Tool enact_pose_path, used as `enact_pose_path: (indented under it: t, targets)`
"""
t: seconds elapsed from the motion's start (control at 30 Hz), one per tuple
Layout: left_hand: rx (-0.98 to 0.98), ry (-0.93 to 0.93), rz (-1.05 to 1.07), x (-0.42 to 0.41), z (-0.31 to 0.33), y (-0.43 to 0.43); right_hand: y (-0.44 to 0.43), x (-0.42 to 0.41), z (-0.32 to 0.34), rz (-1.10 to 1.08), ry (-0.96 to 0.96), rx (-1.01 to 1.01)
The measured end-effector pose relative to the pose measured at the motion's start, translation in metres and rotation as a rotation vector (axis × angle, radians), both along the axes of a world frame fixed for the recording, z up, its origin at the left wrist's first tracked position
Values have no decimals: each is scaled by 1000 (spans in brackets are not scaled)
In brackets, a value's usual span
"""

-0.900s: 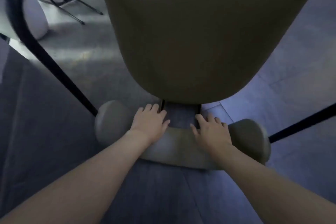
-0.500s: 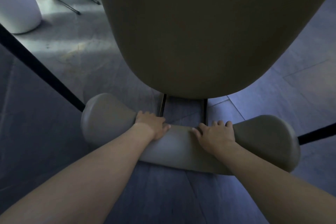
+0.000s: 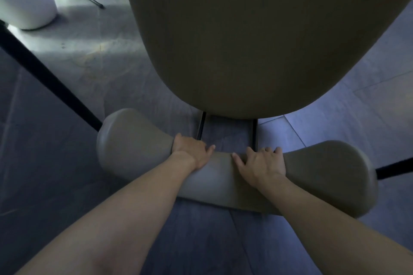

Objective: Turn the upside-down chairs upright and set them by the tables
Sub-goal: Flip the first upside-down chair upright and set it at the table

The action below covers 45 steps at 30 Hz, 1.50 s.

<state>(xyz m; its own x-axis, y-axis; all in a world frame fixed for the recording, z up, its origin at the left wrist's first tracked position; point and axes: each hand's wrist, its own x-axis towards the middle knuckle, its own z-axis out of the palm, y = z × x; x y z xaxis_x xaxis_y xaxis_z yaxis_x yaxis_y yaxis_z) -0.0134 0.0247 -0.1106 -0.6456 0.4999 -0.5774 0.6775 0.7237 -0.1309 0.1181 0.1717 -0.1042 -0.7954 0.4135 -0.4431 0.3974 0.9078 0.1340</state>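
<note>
Chair, olive-grey upholstered with thin black metal frame: curved padded backrest [image 3: 234, 176] lies crosswise beneath both hands, seat [image 3: 257, 35] beyond them; left hand [image 3: 192, 152] and right hand [image 3: 263, 165] clasp its middle, fingers curled over the far edge; equally near.

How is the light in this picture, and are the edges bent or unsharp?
Head view: dim and bluish; daylight brightens only the floor at upper left; the chair seat looks dark; both hands are fairly sharp; wide-angle distortion stretches the forearms near the bottom.
</note>
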Motion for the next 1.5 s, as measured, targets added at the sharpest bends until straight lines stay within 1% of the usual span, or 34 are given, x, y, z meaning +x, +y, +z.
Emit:
enact_pose_path:
  t: [0.17,0.3,0.4,0.47,0.6,0.67,0.77,0.93,1.0,1.13,1.2,1.27,1.37,1.5]
  targets:
    - [-4,-37,-29,37,12,-9,-2,29,15,-38,-25,-40]
    - [-46,-99,-26,68,70,-21,-10,56,70,-24,-64,-63]
    - [-108,-158,-16,79,137,-30,-18,68,137,-26,-83,-118]
    - [-153,-202,-9,81,190,-33,-21,72,193,-6,-107,-143]
    - [-222,-273,-17,73,311,-24,-13,63,324,132,-246,-207]
    - [-244,-294,-20,60,369,-12,-1,46,384,124,-305,-242]
    - [-226,-279,-28,31,441,11,22,12,452,97,-308,-201]
    - [-116,-176,-29,-21,527,51,51,-45,528,82,-232,-161]
    - [-49,-105,-28,-44,547,56,60,-65,546,55,-123,-166]
    - [171,84,-42,-86,568,57,73,-98,571,56,51,-108]
    - [228,199,-89,-101,574,61,81,-114,581,129,65,-55]
    - [246,280,-153,-116,580,70,88,-129,590,237,33,-30]
    - [267,289,-209,-144,584,85,103,-156,598,285,51,-25]
    - [390,307,-202,-181,584,102,122,-191,599,302,128,9]
